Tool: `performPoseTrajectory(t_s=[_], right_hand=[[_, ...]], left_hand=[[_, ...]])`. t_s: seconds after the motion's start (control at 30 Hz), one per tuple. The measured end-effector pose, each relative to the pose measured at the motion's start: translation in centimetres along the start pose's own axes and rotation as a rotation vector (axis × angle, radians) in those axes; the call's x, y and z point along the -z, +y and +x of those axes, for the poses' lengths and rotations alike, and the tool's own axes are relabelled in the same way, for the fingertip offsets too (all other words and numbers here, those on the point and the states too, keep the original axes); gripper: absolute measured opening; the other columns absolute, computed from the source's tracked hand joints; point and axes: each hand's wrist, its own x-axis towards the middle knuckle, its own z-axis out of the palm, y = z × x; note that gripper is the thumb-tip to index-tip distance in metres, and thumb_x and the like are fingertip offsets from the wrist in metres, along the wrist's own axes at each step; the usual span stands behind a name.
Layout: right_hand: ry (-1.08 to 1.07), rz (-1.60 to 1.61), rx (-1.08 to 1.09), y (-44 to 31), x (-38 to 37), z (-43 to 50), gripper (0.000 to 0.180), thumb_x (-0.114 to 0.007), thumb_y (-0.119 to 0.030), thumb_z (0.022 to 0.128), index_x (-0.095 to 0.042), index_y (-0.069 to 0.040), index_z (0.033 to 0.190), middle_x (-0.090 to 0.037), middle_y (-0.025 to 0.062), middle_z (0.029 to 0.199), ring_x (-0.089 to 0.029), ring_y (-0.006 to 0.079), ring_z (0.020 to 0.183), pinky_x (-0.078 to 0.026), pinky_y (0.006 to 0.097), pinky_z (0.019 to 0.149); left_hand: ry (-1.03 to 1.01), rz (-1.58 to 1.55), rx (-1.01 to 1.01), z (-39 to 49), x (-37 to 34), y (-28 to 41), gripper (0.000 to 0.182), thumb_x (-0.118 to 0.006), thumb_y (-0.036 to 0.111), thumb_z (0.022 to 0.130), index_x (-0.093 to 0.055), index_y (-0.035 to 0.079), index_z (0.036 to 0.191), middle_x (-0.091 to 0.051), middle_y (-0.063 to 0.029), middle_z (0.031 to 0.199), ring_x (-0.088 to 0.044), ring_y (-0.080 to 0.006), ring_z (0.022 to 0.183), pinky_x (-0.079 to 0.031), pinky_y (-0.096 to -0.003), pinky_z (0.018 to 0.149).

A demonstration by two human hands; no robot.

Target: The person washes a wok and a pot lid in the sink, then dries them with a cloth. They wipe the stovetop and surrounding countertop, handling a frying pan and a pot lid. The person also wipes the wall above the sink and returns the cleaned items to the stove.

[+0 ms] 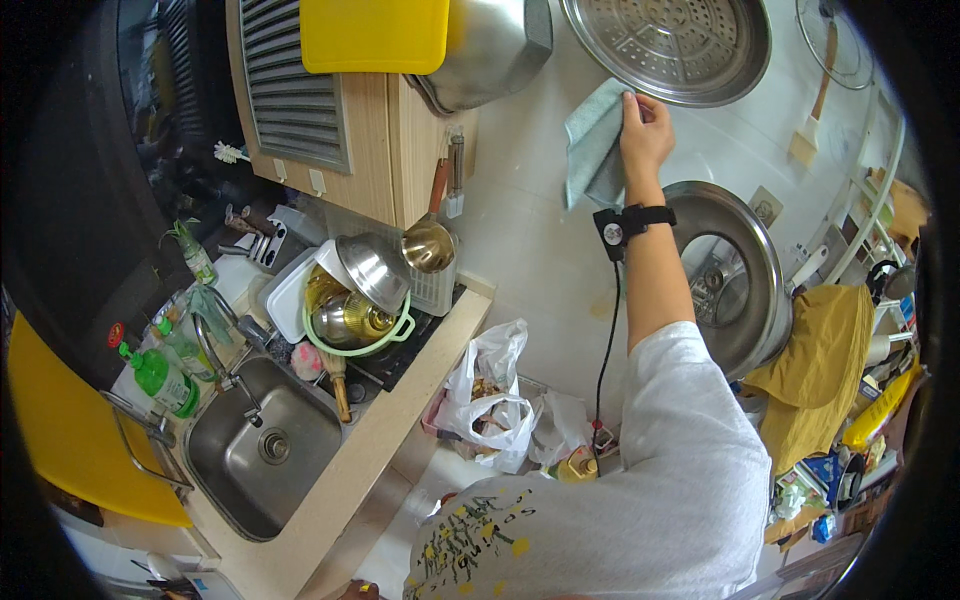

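My right hand (646, 139) reaches up and pinches a pale blue-green cloth (596, 150) near its upper corner. Most of the cloth hangs down to the left of the fingers, in front of a white tiled wall (532, 217). Just above the hand is the rim of a large round steel steamer tray (690, 45) with holes in it. Below and to the right, a big round steel vessel or lid (720, 277) is partly behind my forearm. A black band with a small device and a cable sits on my right wrist. My left hand is out of view.
At left is a steel sink (262, 450) with a tap. A green basket (352, 345) of bowls stands beside it. A wooden cabinet (367, 142) juts out above, with a ladle (429, 244) hanging from its side. White plastic bags (487, 412) sit low down.
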Motion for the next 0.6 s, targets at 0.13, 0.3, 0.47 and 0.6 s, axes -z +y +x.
performPoseTrajectory(t_s=[0.13, 0.3, 0.47, 0.6], right_hand=[[0.003, 0.456, -0.285, 1.1, -1.9, 0.0, 0.035, -0.072, -0.026, 0.076, -0.063, 0.005, 0.089, -0.064, 0.0110, 0.079, -0.059, 0.0145, 0.072, -0.045, 0.0258, 0.069], [-0.026, 0.301, -0.185, 1.0, -3.0, 1.2, 0.046, -0.070, -0.033, 0.072, -0.062, 0.007, 0.091, -0.065, 0.0162, 0.085, -0.061, 0.0223, 0.078, -0.046, 0.0313, 0.073], [-0.232, -0.175, -0.233, 0.5, -2.2, 2.9, 0.054, -0.063, -0.042, 0.066, -0.064, 0.005, 0.093, -0.063, 0.0244, 0.096, -0.061, 0.0350, 0.092, -0.045, 0.0384, 0.082], [-0.259, -0.214, -0.307, 0.0, -0.5, 1.5, 0.056, -0.064, -0.044, 0.067, -0.064, 0.006, 0.092, -0.063, 0.0257, 0.095, -0.060, 0.0361, 0.094, -0.046, 0.0394, 0.082]], left_hand=[[0.107, -0.008, -0.061, 0.4, 0.0, -0.4, 0.053, -0.058, 0.040, 0.083, -0.052, 0.004, 0.122, -0.065, -0.0208, 0.096, -0.062, -0.0332, 0.084, -0.050, -0.0397, 0.075], [0.113, -0.033, -0.123, 2.8, -2.5, -3.4, 0.052, -0.061, 0.036, 0.083, -0.051, 0.003, 0.122, -0.065, -0.0211, 0.094, -0.063, -0.0315, 0.079, -0.050, -0.0381, 0.071], [0.131, -0.096, -0.173, 4.7, -5.4, -6.4, 0.053, -0.064, 0.035, 0.082, -0.052, 0.002, 0.121, -0.066, -0.0190, 0.086, -0.062, -0.0262, 0.069, -0.050, -0.0362, 0.062], [0.170, -0.062, -0.190, 4.6, -5.7, -6.6, 0.053, -0.065, 0.037, 0.081, -0.053, 0.001, 0.118, -0.066, -0.0183, 0.082, -0.060, -0.0238, 0.065, -0.049, -0.0360, 0.058]])
